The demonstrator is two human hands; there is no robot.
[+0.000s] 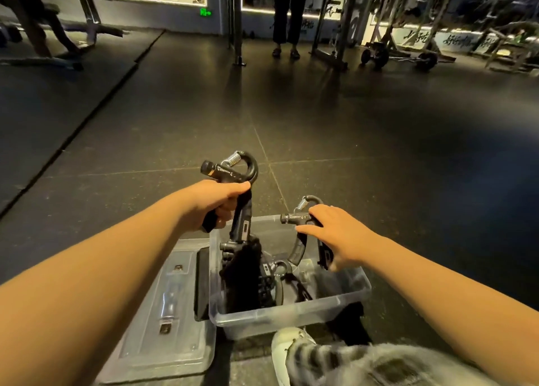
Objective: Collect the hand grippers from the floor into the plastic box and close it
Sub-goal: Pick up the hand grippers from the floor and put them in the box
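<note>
A clear plastic box [344, 298] stands open on the dark floor in front of me, with several black hand grippers [262, 277] lying inside. My left hand [214, 202] grips one handle of a black hand gripper [236, 169] held above the box's left rim, its spring end pointing up. My right hand [335, 234] holds a second hand gripper [303, 228] over the box's far right side, fingers draped across its top and thumb at its lower handle. The clear lid [166, 324] lies flat on the floor to the left of the box.
My shoe [287, 347] and patterned trouser leg [379, 365] sit just in front of the box. A person's legs [287, 18] stand far ahead by a metal post [237, 21]. Weight machines and a barbell [399, 56] line the back right; a bench [52, 21] at back left.
</note>
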